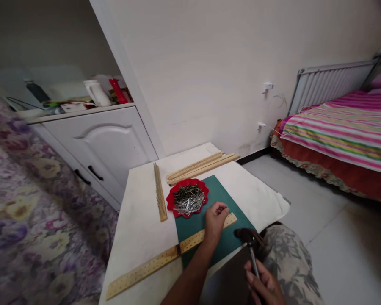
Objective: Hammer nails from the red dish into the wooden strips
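Note:
My left hand (215,220) rests on a long wooden strip with rows of holes (165,258), near its right end, fingers pinched together on something too small to make out. The strip lies across a green cutting mat (231,203). My right hand (263,284) grips the handle of a small hammer (248,239), whose dark head hovers above the mat's right edge. A red scalloped dish (187,197) full of silver nails sits just beyond my left hand.
More wooden strips lie on the white table (139,220): one upright at the left (160,192), a pair at the back (200,166). A white cabinet (108,148) stands to the left, a floral cover (25,203) beside it, a striped bed (343,131) to the right.

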### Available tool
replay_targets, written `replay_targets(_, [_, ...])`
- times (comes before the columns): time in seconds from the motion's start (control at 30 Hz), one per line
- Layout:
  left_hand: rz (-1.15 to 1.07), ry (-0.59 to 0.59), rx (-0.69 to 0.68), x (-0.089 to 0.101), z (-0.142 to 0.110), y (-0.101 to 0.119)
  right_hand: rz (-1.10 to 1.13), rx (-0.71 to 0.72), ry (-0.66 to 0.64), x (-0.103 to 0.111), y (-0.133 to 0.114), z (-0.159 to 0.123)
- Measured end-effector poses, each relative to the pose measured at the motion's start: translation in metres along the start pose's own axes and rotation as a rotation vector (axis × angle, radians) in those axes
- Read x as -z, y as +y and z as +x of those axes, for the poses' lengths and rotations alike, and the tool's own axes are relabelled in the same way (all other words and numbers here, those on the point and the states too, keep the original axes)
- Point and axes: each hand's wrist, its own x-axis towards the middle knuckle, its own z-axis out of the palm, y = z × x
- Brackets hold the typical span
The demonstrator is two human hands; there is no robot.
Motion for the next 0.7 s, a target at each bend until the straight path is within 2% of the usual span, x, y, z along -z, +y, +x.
replay_targets(0.23, [0.139, -0.009, -0.047, -0.005, 0.002, -0.014, 0.014, -0.032, 0.085, 0.000, 0.006, 0.002])
replay_targets(0.37, [0.182, 0.009, -0.090, -0.004, 0.000, -0.017, 0.017, -0.035, 0.042, -0.001, 0.004, 0.002])
replay_targets(0.53, [0.225, 0.011, -0.127, -0.004, -0.001, -0.019, 0.023, 0.000, 0.072, 0.000, 0.004, 0.002])
replay_targets(0.7, [0.265, -0.009, -0.153, -0.004, -0.002, -0.019, 0.019, -0.027, 0.069, 0.002, 0.006, 0.002])
